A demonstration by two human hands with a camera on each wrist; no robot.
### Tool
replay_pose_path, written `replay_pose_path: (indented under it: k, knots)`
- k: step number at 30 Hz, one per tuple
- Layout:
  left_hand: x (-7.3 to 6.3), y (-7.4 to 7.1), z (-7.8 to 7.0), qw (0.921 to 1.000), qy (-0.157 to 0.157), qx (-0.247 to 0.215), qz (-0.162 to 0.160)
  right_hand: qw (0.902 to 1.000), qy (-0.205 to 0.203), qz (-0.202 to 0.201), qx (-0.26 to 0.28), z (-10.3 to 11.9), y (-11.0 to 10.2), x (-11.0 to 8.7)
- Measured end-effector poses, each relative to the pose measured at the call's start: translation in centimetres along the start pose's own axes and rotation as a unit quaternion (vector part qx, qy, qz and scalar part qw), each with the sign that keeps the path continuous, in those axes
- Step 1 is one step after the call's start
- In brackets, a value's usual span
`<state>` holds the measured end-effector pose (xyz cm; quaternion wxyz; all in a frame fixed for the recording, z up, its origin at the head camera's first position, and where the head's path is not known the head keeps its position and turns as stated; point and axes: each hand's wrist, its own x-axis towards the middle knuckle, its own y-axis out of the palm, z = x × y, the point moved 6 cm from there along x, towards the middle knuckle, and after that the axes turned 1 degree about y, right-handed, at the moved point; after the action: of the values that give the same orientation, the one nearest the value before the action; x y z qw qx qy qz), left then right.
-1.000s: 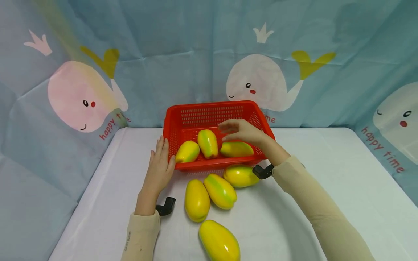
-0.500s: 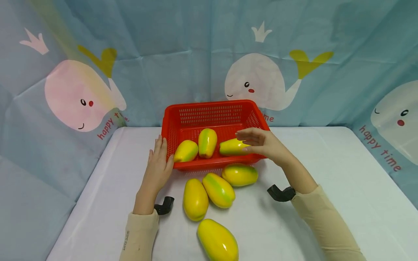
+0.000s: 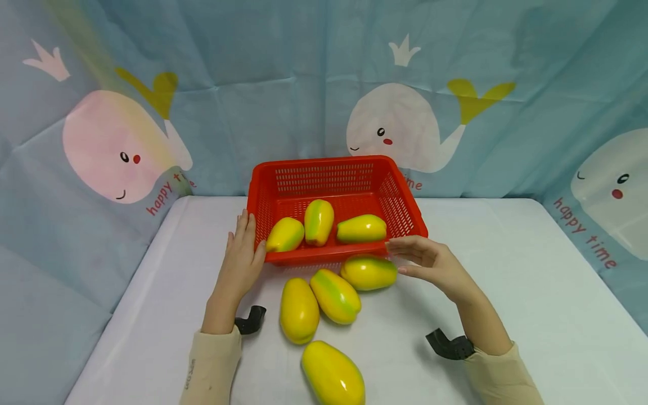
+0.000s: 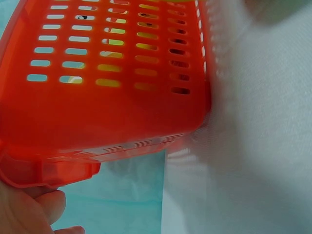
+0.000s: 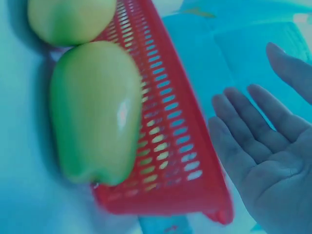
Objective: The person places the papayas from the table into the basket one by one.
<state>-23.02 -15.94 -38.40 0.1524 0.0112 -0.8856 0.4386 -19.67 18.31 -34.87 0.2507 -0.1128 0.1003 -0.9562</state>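
A red plastic basket (image 3: pixel 324 257) with slotted walls holds three yellow-green papayas, among them a right-hand papaya (image 3: pixel 361 229) lying on its side. My left hand (image 3: pixel 239 256) rests along the basket's left rim, fingers straight; in the left wrist view its fingertips (image 4: pixel 51 204) show at the rim's corner. At the front right corner is my right hand (image 3: pixel 432 264), with its fingers spread and nothing in them. The nearest fruit to it is a papaya (image 3: pixel 369 273) lying just in front of the basket. In the right wrist view, the right palm (image 5: pixel 278 170) faces the basket wall.
More papayas lie on the white-covered table (image 3: pixel 506 270): one in the middle (image 3: pixel 336 296), one to its left (image 3: pixel 300 311) and one near the front edge (image 3: pixel 334 374). A blue whale-print curtain (image 3: pixel 283 112) stands behind the basket.
My right hand has moved from above the right-hand papaya in the basket out toward the front right, past the rim. The left hand stays on the left rim.
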Motion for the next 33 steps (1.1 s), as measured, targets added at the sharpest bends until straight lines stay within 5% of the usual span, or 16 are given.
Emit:
replay_pose_path:
  k: [14, 20, 33]
  knots:
    - [0.1, 0.2, -0.3, 0.9999, 0.012, -0.005, 0.004, 0.9921, 0.096, 0.037, -0.071, -3.4, -1.9, -1.6]
    - [0.1, -0.1, -0.1, 0.9999, 0.009, -0.005, 0.002, 0.9857, 0.13, 0.022, -0.104, -4.9, -3.0, -1.3]
    - [0.0, 0.0, 0.0, 0.9999, 0.0, -0.002, 0.015, 0.9875, 0.154, 0.024, -0.024, -9.6, -2.2, -0.7]
